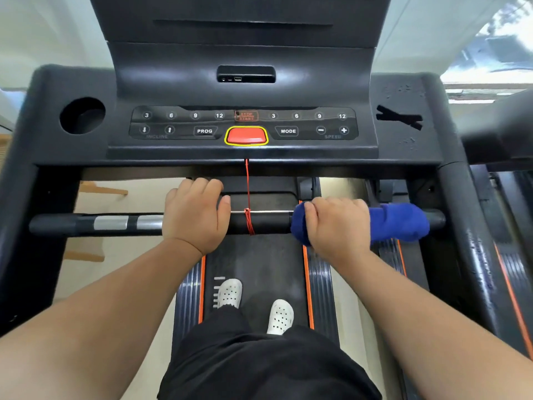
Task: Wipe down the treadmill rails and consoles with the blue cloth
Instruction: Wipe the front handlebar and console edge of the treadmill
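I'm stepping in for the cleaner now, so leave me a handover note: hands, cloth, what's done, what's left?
Left hand grips the bar, left of the red cord.
Right hand holds the cloth wrapped round the bar's right part.
Done: cannot tell what is already wiped.
Left: likely the rest of the bar, the console, the side rails.

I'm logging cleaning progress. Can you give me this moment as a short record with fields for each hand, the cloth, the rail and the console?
left hand: grips the bare handrail, left of the red cord
right hand: grips the blue cloth
cloth: wrapped round the rail's right part
console: no hand on it
feet: white shoes on the belt
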